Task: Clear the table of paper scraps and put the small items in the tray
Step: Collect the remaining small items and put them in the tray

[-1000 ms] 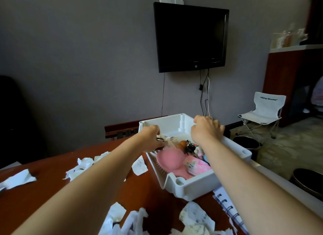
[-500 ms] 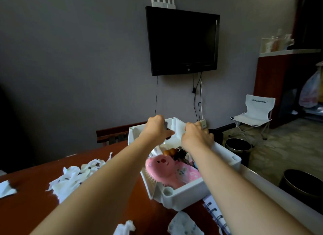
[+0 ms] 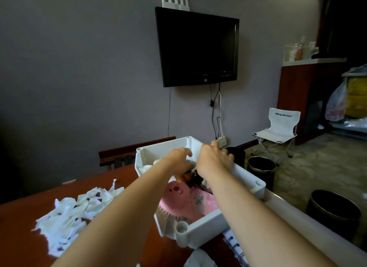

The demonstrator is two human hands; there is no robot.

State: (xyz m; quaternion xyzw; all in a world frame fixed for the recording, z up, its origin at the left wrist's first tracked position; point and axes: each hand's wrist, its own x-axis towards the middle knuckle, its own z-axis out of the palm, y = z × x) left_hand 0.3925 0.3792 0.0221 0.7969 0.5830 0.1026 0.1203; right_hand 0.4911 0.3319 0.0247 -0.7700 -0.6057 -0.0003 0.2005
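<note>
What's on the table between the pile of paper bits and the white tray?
The head view shows bare brown table between the paper scraps and the white tray, with the person's left forearm stretched above it.

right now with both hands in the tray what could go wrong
1. The white tray looks tipped, its near corner standing over the spiral notebook, so pressing on its far end with the left hand and right hand might rock it.
2. The tray sits near the table's right edge, so a shove could send it toward the bins.
3. The left forearm passes close to the paper scraps and might brush them off.
</note>
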